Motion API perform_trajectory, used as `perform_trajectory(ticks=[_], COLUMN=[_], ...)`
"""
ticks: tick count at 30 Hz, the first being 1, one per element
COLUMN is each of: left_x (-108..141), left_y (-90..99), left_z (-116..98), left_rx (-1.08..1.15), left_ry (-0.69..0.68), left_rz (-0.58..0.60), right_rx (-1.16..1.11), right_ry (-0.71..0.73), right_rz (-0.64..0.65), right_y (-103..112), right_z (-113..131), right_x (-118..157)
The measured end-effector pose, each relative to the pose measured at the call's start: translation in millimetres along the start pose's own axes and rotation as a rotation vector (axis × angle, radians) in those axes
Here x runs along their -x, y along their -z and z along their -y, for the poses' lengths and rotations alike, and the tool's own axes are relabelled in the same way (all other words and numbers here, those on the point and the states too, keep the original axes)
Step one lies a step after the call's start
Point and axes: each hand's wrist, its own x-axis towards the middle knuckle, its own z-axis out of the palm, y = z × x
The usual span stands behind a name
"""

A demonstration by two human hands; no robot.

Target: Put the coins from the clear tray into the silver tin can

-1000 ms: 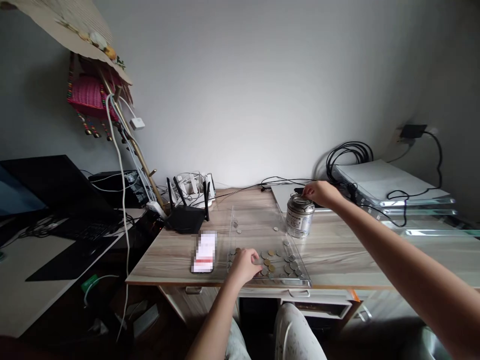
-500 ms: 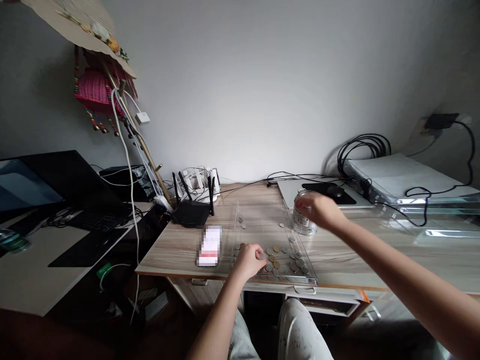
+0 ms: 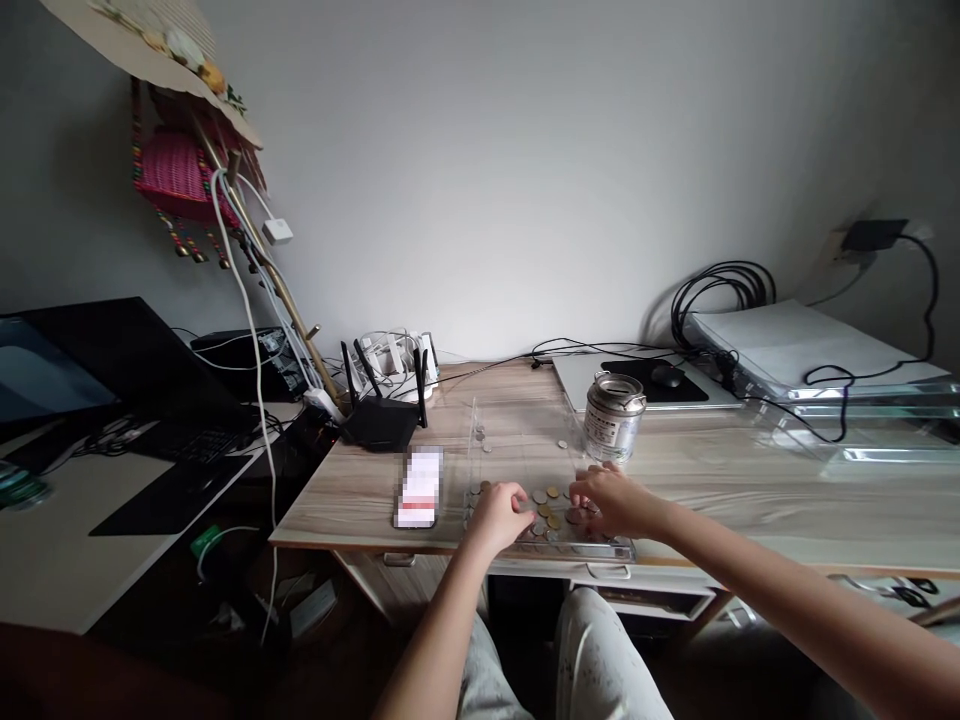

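Observation:
A shallow clear plastic tray (image 3: 525, 450) lies at the front of the desk, with silver and gold-coloured coins (image 3: 553, 521) scattered in its near part. Over the coins at the tray's left middle rests my left hand (image 3: 496, 518), its fingers curled and a gap showing between thumb and forefinger. My right hand (image 3: 613, 500) reaches down to the coins on the tray's right side, fingers bent and apart; what lies under the fingertips is partly hidden. Just behind the right hand stands a round metal tin (image 3: 615, 415) with a slot in its lid and a wire clasp.
A phone (image 3: 420, 487) lies left of the tray, and a black router (image 3: 381, 424) with upright antennas stands behind it. At the back right are a mouse (image 3: 667, 376) on a dark pad and stacked clear trays (image 3: 832, 350) with cables. A laptop (image 3: 142, 370) sits far left.
My right hand has left the top of the tin and moved down and towards me to the coins in the tray. My left hand stays nearly in place. The tin's lid is now visible.

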Motion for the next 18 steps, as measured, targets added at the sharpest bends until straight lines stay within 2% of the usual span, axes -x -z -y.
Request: perform_trajectory(ticks=[4, 14, 16, 18], left_x=[0.5, 1.3, 1.5, 1.7], left_y=[1.2, 0.8, 1.6, 2.2], left_z=[-0.3, -2.1, -2.8, -3.2], left_rx=[-0.003, -0.008, -0.016, -0.016], left_ry=[-0.001, 0.001, -0.011, -0.019], left_rz=[0.002, -0.015, -0.025, -0.022], right_rx=[-0.011, -0.172, -0.214, -0.265], right_ry=[-0.018, -0.04, -0.015, 0.008], right_rz=[-0.071, -0.105, -0.16, -0.282], right_y=[-7.9, -27.2, -21.9, -3.8], right_z=[6.6, -2.7, -3.0, -9.5], right_x=[-2.1, -5.1, -4.3, -4.1])
